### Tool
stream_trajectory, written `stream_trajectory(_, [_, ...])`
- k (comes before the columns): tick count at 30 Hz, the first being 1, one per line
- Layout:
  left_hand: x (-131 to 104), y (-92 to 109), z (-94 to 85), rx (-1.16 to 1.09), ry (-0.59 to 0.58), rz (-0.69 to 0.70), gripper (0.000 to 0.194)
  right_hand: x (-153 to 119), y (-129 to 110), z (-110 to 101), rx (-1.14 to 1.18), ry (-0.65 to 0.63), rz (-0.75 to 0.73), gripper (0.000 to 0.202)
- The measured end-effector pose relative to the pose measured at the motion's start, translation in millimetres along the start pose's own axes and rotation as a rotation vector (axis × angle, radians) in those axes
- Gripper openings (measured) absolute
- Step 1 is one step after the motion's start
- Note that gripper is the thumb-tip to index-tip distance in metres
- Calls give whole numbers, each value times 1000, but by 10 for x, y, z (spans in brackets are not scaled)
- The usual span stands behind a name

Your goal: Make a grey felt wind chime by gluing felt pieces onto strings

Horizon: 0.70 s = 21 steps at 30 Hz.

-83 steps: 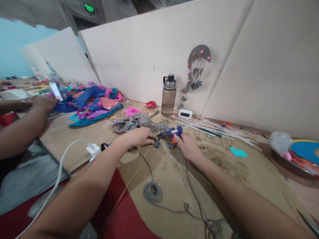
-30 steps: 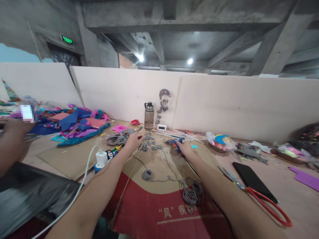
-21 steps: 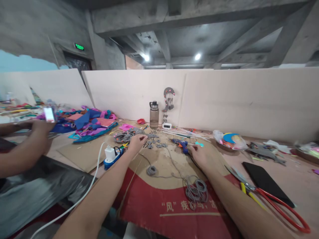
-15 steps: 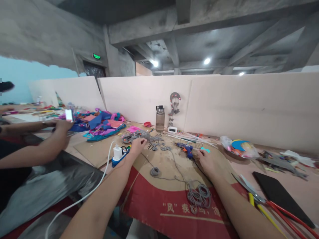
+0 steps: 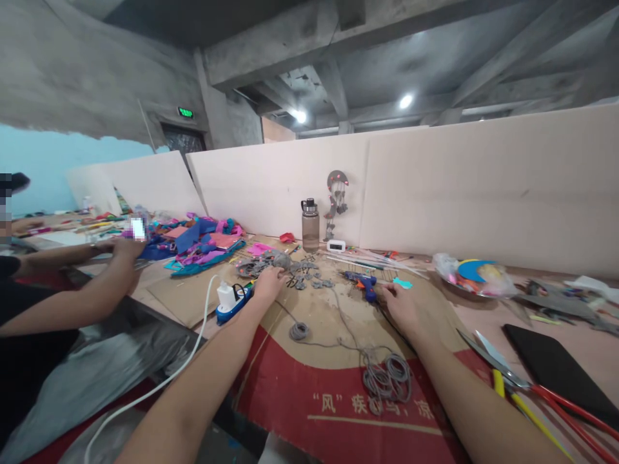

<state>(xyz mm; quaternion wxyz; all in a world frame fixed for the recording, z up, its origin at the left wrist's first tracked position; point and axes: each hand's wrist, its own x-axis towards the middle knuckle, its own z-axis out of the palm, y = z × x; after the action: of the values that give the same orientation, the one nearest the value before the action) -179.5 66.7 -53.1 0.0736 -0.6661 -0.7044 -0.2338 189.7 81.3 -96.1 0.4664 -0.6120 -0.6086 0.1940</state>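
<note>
My left hand (image 5: 269, 285) is closed in a pinch beside a grey ball and several small grey cut pieces (image 5: 313, 282) on the cardboard (image 5: 319, 319). Whatever its fingertips hold is too small to make out. On the right, my right hand (image 5: 402, 308) also has its fingers drawn together, just beside a blue glue gun (image 5: 366, 285) and apart from it. Its fingertips are too small to show any held thing. Between my forearms lie a small coil of grey cord (image 5: 298, 330) and a larger loose bundle of grey cord (image 5: 387, 377).
A power strip (image 5: 233, 304) with a white plug sits left of my arm. Behind stand a water bottle (image 5: 310, 225) and a small white clock (image 5: 336, 246). At right are scissors (image 5: 512, 377), a black tablet-like slab (image 5: 556, 367) and a bowl of scraps (image 5: 471, 290). Another person's arm (image 5: 97, 290) reaches in from the left.
The view has tilted and shifted slightly. Both my hands stay in nearly the same places, and the things on the cardboard look unmoved.
</note>
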Motion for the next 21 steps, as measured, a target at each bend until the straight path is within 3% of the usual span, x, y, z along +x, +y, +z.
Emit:
stream_trajectory(7, [219, 186, 69, 146, -120, -86, 36, -25, -72, -25, 16, 9, -3, 23])
stream_trajectory(10, [308, 227, 95, 163, -148, -120, 29, -38, -84, -29, 43, -7, -38, 20])
stream_trajectory(13, [361, 218, 102, 150, -141, -117, 20, -43, -88, -26, 45, -9, -55, 19])
stream_trajectory(21, [433, 202, -73, -37, -74, -84, 21, -54, -124, -23, 24, -17, -54, 17])
